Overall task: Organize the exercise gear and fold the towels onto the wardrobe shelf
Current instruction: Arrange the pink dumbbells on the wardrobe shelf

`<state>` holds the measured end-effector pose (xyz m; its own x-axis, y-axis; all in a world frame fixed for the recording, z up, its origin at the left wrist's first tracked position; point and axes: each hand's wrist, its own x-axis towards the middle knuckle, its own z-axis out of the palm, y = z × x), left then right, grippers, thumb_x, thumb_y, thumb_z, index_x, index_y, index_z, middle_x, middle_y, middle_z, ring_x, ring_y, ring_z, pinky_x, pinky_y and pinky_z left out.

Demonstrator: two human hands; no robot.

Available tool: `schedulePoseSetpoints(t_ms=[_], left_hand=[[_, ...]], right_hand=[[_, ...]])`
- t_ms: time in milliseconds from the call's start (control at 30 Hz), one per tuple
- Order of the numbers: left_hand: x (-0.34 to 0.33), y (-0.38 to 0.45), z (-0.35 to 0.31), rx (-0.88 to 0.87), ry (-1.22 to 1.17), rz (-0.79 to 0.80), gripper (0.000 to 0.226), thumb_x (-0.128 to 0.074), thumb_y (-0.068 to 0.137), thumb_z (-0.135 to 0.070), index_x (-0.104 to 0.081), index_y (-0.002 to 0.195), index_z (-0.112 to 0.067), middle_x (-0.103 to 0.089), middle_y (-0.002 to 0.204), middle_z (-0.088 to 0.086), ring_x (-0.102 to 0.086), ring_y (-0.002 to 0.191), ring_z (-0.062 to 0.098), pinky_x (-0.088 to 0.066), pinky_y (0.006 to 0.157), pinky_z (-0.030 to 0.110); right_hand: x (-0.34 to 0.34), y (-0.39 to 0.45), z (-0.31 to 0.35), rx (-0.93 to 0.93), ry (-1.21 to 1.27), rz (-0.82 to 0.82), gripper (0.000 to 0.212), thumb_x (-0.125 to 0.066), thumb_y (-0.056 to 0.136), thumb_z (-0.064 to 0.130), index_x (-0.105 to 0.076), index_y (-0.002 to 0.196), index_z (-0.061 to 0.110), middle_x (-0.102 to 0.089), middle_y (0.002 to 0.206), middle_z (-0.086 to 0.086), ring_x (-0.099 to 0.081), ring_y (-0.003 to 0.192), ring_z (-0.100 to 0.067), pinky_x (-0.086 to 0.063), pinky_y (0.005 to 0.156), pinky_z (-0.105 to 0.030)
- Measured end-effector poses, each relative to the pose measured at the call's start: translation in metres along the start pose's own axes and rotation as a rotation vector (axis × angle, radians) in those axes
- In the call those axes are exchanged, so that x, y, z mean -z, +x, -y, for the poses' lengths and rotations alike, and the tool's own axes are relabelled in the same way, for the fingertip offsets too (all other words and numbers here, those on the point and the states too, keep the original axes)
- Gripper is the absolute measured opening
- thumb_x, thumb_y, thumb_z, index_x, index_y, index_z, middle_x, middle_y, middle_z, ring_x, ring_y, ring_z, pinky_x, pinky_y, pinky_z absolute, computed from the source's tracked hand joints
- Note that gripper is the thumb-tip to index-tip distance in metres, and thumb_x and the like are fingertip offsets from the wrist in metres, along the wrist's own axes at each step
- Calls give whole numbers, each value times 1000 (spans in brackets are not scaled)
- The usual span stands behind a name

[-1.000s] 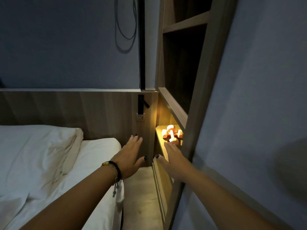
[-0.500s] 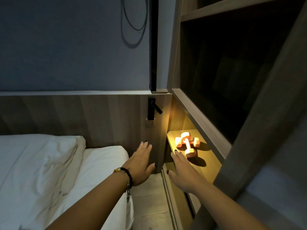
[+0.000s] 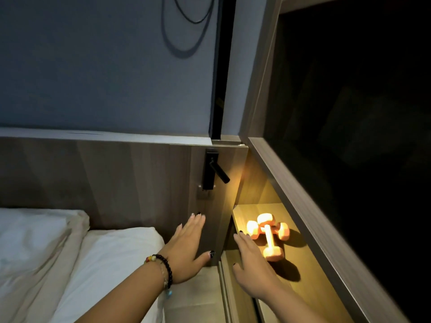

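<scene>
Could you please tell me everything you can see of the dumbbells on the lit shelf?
Two small dumbbells, orange-pink with a matte coating by the look, lie crossed on the lit wooden shelf; one handle rests over the other. Each has blocky ends and a thin handle. Warm light falls on them, casting dark shadows. The right hand reaches beside them with straight fingers; contact cannot be told.

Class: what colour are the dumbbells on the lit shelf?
Orange-pink dumbbells, washed by warm yellow light; head view.
</scene>
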<state>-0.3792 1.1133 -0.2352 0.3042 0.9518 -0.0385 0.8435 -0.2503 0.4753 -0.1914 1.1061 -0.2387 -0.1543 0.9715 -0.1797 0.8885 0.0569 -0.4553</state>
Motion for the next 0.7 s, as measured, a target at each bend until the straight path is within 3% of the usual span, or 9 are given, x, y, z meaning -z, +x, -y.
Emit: schedulePoseSetpoints(t_ms=[167,367,467,700], left_hand=[[7,61,24,-33,-87,-11,81,-47,97,-40,8,152,-20,8,161,-4,15,143,4,1,120,30],[-1,146,34,-129,-189,107,78,-49,97,-38,4,153,-23,6,161,-7,10,145,4,-9,121,33],[-16,191,39,-226,-168,179,76,-48,97,-36,2,153,-22,3,161,-7,8,146,5,-9,121,31],[-70,274,55,-400,-79,271,74,-46,98,-40,-1,154,-22,-5,160,-8,0,148,10,-11,119,29]], right_hand=[[22,44,-9,-14,-6,2,69,-49,98,20,-9,153,30,2,161,10,2,148,-12,-15,117,-31],[38,87,-43,-102,-40,-64,67,-46,98,24,-8,153,29,1,161,9,-2,148,-11,-19,117,-32],[30,108,-58,-146,-8,-123,66,-45,99,26,-7,153,28,0,161,9,-3,148,-11,-16,115,-26],[3,155,-89,-273,-7,-151,69,-50,98,31,-9,153,29,-7,160,11,-11,147,-10,-23,115,-31]])
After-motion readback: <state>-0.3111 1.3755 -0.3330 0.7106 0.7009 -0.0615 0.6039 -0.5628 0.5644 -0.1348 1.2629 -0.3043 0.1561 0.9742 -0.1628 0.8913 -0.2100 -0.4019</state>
